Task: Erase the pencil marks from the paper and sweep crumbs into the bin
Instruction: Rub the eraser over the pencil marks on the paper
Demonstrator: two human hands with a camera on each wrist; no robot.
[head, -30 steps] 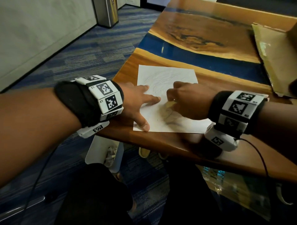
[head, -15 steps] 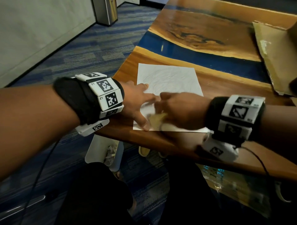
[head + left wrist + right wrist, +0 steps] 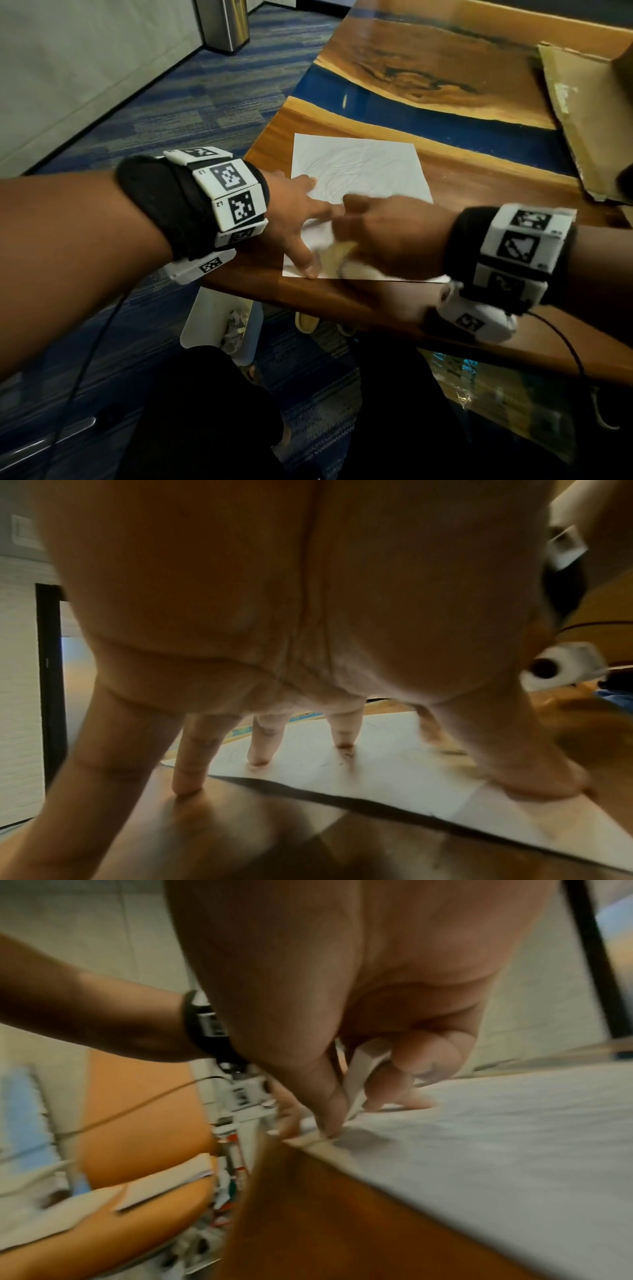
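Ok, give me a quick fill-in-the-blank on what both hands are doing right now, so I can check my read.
1. The left hand presses its spread fingers on the ____ to steady it.
2. The right hand pinches a white ____ against the sheet.
3. The white bin stands on the floor, ____ the table edge.

Missing words: paper; eraser; below

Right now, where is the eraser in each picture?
Head: the eraser is a pale blur under the right hand, near the paper's near-left corner.
Left wrist: not in it.
Right wrist: centre, a white block pinched by the fingers.
Shared landmark: the paper.
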